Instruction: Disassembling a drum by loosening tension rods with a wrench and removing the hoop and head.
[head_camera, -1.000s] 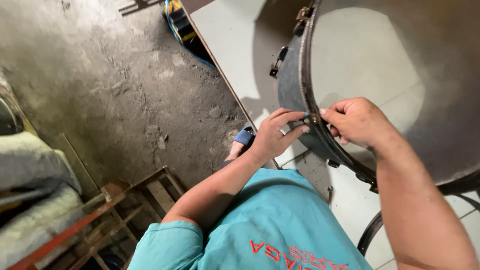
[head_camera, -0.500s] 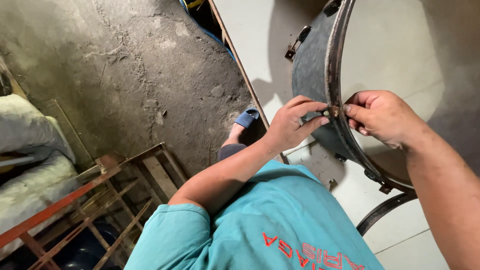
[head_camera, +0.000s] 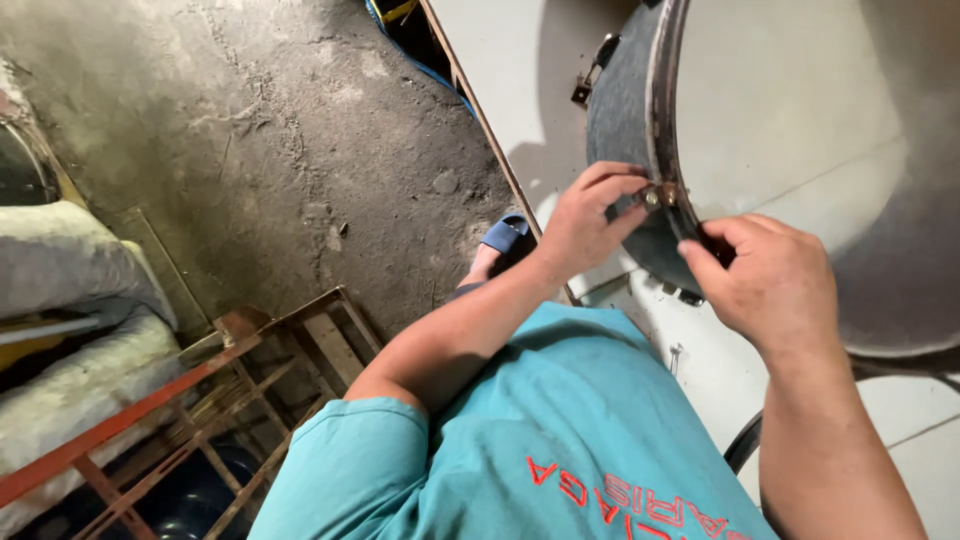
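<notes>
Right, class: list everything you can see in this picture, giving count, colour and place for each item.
Drum: one, dark grey shell, pale head, metal rim, upper right.
Lug fitting: one, brassy, on the rim between the hands.
White floor tiles: right side.
Concrete floor: grey, left.
Metal frame: one, rusty red, lower left.
Sandal: one, blue, centre.
Shirt: one, teal, bottom.
Left hand: pinching the fitting.
Right hand: gripping the rim.

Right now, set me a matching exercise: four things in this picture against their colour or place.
Things:
1. drum
2. left hand
3. sandal
4. metal rack

Descriptions:
A. blue, on the concrete floor
B. rusty orange, lower left
C. dark shell with a metal hoop
D. fingers pinching a small lug on the hoop

Pairs: 1-C, 2-D, 3-A, 4-B
</notes>
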